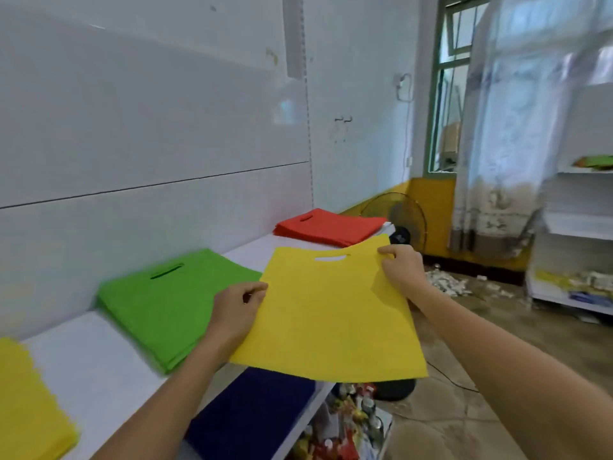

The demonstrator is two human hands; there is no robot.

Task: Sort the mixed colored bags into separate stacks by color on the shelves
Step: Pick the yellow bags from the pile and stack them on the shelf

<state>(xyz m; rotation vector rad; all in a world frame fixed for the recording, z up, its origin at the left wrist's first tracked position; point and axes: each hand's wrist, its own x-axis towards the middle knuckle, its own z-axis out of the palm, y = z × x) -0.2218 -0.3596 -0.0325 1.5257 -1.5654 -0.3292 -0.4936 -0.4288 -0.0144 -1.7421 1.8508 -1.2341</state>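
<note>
I hold a flat yellow bag (pixel 328 313) in the air in front of the white shelf (pixel 99 370). My left hand (pixel 235 313) pinches its left edge and my right hand (pixel 403 268) grips its upper right corner near the handle slot. On the shelf lie a green stack (pixel 166 300) in the middle, a red stack (pixel 328 227) at the far end and a yellow stack (pixel 26 403) at the near left. A dark blue stack (pixel 252 413) lies on the lower shelf, partly hidden under the held bag.
A black floor fan (pixel 398 224) stands beyond the shelf's far end. Packaged goods (pixel 351 423) crowd the floor below the shelf. A second white shelf unit (pixel 577 247) stands at the right by the curtained window. White debris (pixel 444 282) litters the floor.
</note>
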